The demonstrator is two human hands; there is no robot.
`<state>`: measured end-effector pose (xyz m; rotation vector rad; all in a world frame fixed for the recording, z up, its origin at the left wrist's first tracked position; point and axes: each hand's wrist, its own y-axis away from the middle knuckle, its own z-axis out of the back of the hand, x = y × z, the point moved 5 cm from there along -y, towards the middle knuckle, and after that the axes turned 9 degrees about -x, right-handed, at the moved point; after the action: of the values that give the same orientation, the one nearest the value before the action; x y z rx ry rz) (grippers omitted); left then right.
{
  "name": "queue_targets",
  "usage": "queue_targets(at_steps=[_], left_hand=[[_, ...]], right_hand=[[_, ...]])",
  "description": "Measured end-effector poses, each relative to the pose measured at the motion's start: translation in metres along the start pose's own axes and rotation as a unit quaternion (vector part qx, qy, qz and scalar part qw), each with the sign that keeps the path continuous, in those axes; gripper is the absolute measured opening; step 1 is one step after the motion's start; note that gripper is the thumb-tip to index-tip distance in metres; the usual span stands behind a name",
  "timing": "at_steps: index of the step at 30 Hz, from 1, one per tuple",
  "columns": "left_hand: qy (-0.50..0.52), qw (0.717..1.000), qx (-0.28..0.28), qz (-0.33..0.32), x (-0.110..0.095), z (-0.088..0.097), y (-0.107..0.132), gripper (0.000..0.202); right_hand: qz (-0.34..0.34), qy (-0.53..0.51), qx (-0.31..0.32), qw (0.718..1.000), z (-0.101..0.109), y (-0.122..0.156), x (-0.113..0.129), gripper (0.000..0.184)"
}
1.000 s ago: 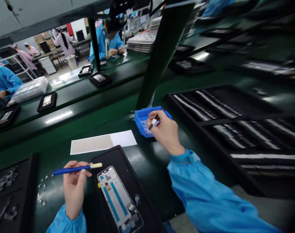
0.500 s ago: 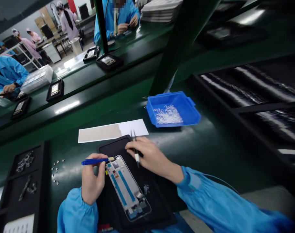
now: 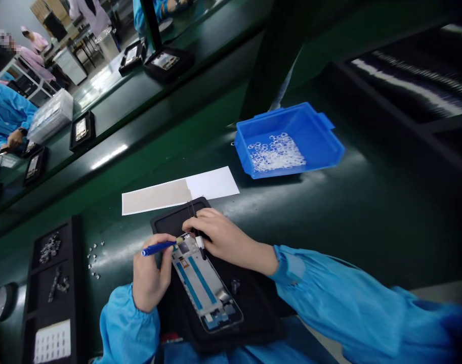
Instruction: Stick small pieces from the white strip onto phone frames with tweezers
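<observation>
Nearest my camera, two blue sleeves (image 3: 318, 290) come in from the bottom and the right. The left hand (image 3: 151, 280), palm inward, pinches a blue pen-like tool (image 3: 157, 248) between thumb and fingers; its pale tip is at the top end of the phone frame (image 3: 200, 288). From here I can't tell whether that tip touches. The right hand (image 3: 225, 240) reaches in low, wrist nearly straight, fingers curled around dark tweezers (image 3: 200, 244) with a white band. Their points aim away from me, and the fingertips bend down at the frame's upper edge; whether they also pinch a small part, I can't tell.

The frame lies aslant on a black tray (image 3: 259, 313), inner side up, two blue strips along it. To the left, a divided black tray (image 3: 79, 273) holds metal parts (image 3: 50, 247) and a white sheet (image 3: 52, 341) bearing rows of dark marks too small for me to read. Small loose pieces (image 3: 94, 259) are scattered beside it.

Beyond the hands lies a white-and-beige paper strip (image 3: 155, 197), then a blue bin (image 3: 325, 146) with white rings (image 3: 280, 154). Farther off, black cases (image 3: 82, 131) hold phone parts, near a co-worker's blue sleeve (image 3: 10, 106).
</observation>
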<state>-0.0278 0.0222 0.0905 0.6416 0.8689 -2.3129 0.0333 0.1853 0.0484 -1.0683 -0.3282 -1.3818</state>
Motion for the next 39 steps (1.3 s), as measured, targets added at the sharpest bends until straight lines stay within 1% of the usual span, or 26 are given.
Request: queue_targets(at_steps=[5, 10, 13, 17, 21, 24, 26, 29, 32, 39], left_hand=[[-0.026, 0.999, 0.021, -0.002, -0.004, -0.002, -0.005, 0.014], [-0.031, 0.999, 0.027, -0.010, -0.005, -0.002, -0.006, 0.017], [-0.046, 0.998, 0.042, -0.017, -0.008, -0.003, -0.009, 0.016], [-0.077, 0.994, 0.063, -0.046, -0.017, -0.005, -0.012, 0.014], [-0.119, 0.986, 0.078, -0.092, -0.026, -0.008, -0.015, 0.017], [-0.139, 0.978, 0.098, -0.119, -0.030, -0.010, -0.018, 0.019], [-0.142, 0.976, 0.106, -0.126, -0.031, -0.012, -0.019, 0.018], [-0.140, 0.975, 0.112, -0.128, -0.031, -0.014, -0.020, 0.016], [-0.138, 0.977, 0.107, -0.123, -0.029, -0.014, -0.022, 0.012], [-0.097, 0.986, 0.116, -0.076, -0.015, -0.014, -0.026, 0.010]], right_hand=[[-0.002, 0.011, 0.004, 1.000, -0.001, 0.000, -0.001, 0.029], [0.001, 0.012, 0.001, 1.000, 0.001, 0.000, 0.000, 0.027], [0.006, 0.014, -0.004, 1.000, 0.001, 0.001, 0.000, 0.027], [0.001, 0.014, 0.003, 1.000, -0.001, 0.002, -0.002, 0.028], [0.001, 0.017, 0.008, 1.000, -0.001, 0.001, -0.001, 0.029], [-0.004, 0.019, 0.012, 1.000, -0.001, 0.000, -0.001, 0.029], [-0.004, 0.019, 0.014, 1.000, -0.001, 0.000, 0.000, 0.030], [0.002, 0.020, 0.011, 1.000, -0.001, 0.000, 0.000, 0.028], [0.011, 0.024, 0.004, 1.000, -0.001, 0.001, 0.000, 0.028], [0.035, 0.032, -0.027, 0.999, -0.002, 0.003, 0.001, 0.029]])
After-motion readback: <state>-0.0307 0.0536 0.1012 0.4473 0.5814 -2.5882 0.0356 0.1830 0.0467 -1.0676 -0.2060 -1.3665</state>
